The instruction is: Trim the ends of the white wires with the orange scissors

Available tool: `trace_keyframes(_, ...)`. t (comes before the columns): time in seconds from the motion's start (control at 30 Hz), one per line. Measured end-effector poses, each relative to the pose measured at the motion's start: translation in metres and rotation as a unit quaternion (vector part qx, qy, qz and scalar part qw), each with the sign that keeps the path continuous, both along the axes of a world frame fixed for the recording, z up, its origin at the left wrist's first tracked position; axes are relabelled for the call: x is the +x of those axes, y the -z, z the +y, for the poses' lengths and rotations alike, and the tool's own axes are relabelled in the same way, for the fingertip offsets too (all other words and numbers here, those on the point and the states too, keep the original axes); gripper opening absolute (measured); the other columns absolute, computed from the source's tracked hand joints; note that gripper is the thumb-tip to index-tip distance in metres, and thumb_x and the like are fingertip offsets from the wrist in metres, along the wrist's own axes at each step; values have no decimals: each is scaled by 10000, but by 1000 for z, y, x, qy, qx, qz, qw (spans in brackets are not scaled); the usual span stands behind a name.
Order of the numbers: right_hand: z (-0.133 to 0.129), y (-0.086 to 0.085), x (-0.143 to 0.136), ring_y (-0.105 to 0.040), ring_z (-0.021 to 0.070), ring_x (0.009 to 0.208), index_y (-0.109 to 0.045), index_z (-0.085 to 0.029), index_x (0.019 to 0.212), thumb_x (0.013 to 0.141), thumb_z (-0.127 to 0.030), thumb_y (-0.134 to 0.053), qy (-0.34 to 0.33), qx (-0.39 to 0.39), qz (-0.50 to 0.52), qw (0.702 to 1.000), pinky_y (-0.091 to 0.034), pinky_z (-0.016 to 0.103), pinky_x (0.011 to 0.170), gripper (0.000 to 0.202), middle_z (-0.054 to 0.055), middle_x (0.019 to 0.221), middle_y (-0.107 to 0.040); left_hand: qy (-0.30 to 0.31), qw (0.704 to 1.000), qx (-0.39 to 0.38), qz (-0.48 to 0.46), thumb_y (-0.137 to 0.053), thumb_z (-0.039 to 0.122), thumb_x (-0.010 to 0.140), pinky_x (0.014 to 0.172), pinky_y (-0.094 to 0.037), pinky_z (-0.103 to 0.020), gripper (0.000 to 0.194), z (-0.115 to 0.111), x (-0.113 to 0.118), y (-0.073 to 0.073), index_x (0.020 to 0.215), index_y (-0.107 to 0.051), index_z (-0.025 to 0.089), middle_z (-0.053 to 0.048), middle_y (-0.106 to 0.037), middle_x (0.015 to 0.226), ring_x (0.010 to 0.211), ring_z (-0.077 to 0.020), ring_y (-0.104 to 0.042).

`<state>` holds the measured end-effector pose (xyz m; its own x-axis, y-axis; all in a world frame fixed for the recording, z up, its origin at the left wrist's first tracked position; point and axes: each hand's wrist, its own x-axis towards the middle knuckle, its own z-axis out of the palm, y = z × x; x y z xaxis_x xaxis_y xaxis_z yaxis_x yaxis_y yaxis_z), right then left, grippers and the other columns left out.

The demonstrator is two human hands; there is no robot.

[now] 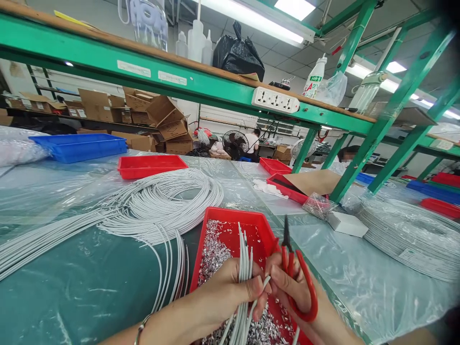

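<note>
Left hand (223, 287) closed round a bunch of white wires (241, 263), upright over the red tray (201, 254), tips up. Right hand (296, 290) has red-handled scissors (311, 297) tucked in the palm, blades up, fingertips at one bent wire end beside the bunch. To handle well: hold the bunch firm but uncrushed, keep that one end apart from the rest, blades off fingers and wires, work low over the tray so bits drop in.

Tray holds silvery bits (213, 247). Surface (89, 297): green, plastic-covered; big coil (161, 218) behind left, another coil (413, 239) far right, blue bin (86, 147), more red trays. Room: green-framed shelf (215, 88) with socket strip (276, 99), black bag (239, 53); cartons (165, 122), fan (235, 142) behind.
</note>
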<state>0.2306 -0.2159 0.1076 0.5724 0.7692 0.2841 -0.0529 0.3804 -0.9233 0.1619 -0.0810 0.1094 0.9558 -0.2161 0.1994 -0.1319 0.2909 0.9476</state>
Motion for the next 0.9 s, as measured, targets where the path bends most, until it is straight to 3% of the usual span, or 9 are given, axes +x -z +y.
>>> trace_keyframes(0.13, 7, -4, 1, -474, 95, 520, -542, -132, 683, 784, -412, -607, 124, -38, -112, 985, -354, 194, 490, 304, 21, 582, -517, -10, 994, -69, 81, -646, 436, 713, 491, -282, -211, 379, 5, 4, 7, 706, -435, 121, 26, -452, 526, 440, -53, -409)
trace_keyframes(0.23, 7, -7, 8, -424, 86, 521, -581, -129, 657, 716, -427, -659, 246, -48, -136, 958, -362, 177, 499, 314, 15, 569, -510, -68, 994, -27, 84, -648, 457, 699, 526, -334, -222, 409, 5, 3, 8, 799, -421, 131, 19, -519, 594, 464, -66, -462)
trace_keyframes(0.3, 5, -8, 16, -441, 98, 547, -611, -133, 696, 657, -382, -711, 291, -66, -145, 943, -375, 169, 508, 271, 16, 590, -532, -108, 991, 20, 78, -647, 482, 685, 563, -365, -234, 450, 4, 2, 7, 869, -434, 131, 5, -548, 674, 543, -86, -510)
trace_keyframes(0.4, 0, -8, 29, -533, 161, 687, -626, -137, 750, 591, -263, -755, 252, -115, -159, 948, -446, 221, 626, 241, 59, 801, -608, -145, 982, 62, 104, -587, 552, 704, 610, -372, -227, 488, 3, -2, 3, 871, -490, 103, -14, -535, 728, 641, -87, -509)
trace_keyframes(0.47, -5, -7, 36, -549, 185, 764, -614, -137, 803, 616, -241, -741, 219, -135, -165, 952, -457, 252, 685, 249, 75, 910, -601, -143, 982, 53, 114, -550, 576, 723, 611, -363, -229, 488, 1, -4, 0, 794, -486, 97, -8, -519, 656, 587, -76, -479)
trace_keyframes(0.63, -15, -9, 36, -474, 106, 533, -417, -131, 1172, 711, -368, -686, 189, -137, -145, 961, -404, 208, 494, 584, -21, 653, -516, -90, 992, -8, 88, -568, 556, 726, 490, -308, -204, 460, -3, -5, -3, 744, -444, 114, 8, -469, 571, 514, -68, -422)
trace_keyframes(0.73, -12, -10, 22, -479, 104, 524, -352, -136, 1202, 750, -351, -649, 152, -135, -133, 970, -397, 207, 478, 581, -31, 656, -506, -66, 994, -21, 87, -641, 526, 676, 448, -246, -175, 494, -5, -3, 0, 864, -458, 108, 23, -447, 605, 513, -48, -402)
trace_keyframes(0.83, -3, -9, 8, -557, 156, 822, -367, -132, 1134, 744, -255, -639, 142, -116, -153, 971, -460, 238, 709, 491, 67, 948, -571, -67, 994, -8, 87, -747, 445, 577, 440, -221, -169, 523, -7, -1, 3, 853, -448, 116, 42, -414, 650, 493, -18, -341)
trace_keyframes(0.9, 1, -8, 4, -516, 196, 1010, -352, -127, 1118, 741, -229, -627, 134, -100, -153, 974, -421, 285, 870, 478, 134, 1137, -518, -93, 991, 12, 98, -744, 444, 580, 440, -222, -171, 512, -8, -1, 3, 845, -448, 120, 40, -410, 694, 488, -8, -314)
